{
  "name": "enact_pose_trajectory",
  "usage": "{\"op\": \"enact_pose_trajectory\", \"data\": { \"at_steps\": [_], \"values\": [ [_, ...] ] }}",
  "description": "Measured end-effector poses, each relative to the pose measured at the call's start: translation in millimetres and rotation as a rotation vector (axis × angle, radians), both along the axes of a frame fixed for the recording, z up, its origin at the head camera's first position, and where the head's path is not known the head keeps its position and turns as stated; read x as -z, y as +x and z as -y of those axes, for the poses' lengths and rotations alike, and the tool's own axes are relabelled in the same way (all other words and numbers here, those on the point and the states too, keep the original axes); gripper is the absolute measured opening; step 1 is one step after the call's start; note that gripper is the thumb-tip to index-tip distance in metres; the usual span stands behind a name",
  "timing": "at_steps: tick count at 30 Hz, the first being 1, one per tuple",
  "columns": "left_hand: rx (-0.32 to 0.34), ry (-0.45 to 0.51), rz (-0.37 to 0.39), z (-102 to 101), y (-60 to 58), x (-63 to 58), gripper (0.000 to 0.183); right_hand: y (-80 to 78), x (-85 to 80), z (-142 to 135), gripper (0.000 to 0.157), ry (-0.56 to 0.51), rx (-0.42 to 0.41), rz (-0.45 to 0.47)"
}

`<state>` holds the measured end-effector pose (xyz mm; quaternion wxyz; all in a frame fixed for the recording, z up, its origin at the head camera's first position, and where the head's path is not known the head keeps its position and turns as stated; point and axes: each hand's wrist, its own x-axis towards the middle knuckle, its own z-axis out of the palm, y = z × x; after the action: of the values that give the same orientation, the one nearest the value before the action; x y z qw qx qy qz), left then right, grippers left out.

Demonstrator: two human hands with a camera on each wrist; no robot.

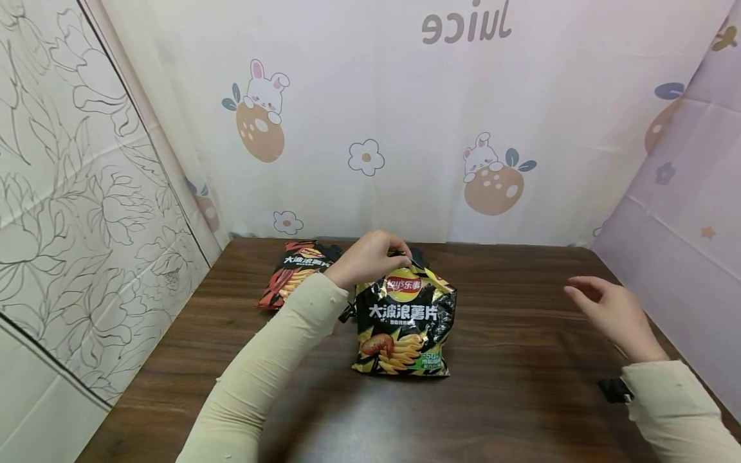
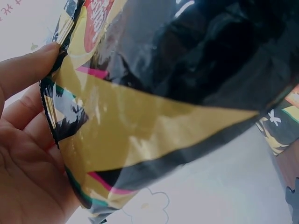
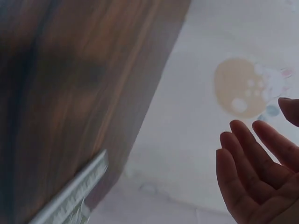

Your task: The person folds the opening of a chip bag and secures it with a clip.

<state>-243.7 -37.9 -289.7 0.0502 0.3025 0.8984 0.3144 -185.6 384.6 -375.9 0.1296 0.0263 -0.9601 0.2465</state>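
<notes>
My left hand pinches the top edge of a black and yellow potato chip bag, thumb on one side and fingers on the other. The bag hangs upright with its printed front toward me; whether its bottom touches the table, I cannot tell. Up close in the left wrist view, the same bag fills most of the picture, with the thumb at its crimped seam. My right hand is held over the table's right side, holding nothing. In the right wrist view the right hand's fingers are loosely bent, thumb apart.
A red and black chip bag lies at the back left of the wooden table, partly behind my left forearm. A patterned cloth wall borders the back. The right wrist view has a pale strip-like object, its kind unclear.
</notes>
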Motion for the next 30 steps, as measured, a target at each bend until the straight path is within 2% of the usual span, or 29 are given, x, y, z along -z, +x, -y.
{"op": "enact_pose_trajectory", "data": {
  "at_steps": [4, 10, 18, 30],
  "values": [
    [0.001, 0.001, -0.005, -0.2, 0.2, 0.1, 0.016, 0.0, 5.9, -20.0, 0.048, 0.06, 0.036, -0.015],
    [-0.005, -0.003, -0.01, -0.4, 0.5, -0.1, 0.016, -1.7, 17.3, -46.9, 0.046, 0.073, 0.043, -0.012],
    [0.004, -0.001, -0.015, -0.4, 0.7, 0.4, 0.016, -2.7, 26.8, -74.2, 0.057, 0.117, 0.062, 0.097],
    [0.004, 0.002, -0.036, -0.9, -0.9, 2.3, 0.014, -8.1, 31.6, -94.0, 0.066, 0.159, 0.058, 0.253]
  ]
}}
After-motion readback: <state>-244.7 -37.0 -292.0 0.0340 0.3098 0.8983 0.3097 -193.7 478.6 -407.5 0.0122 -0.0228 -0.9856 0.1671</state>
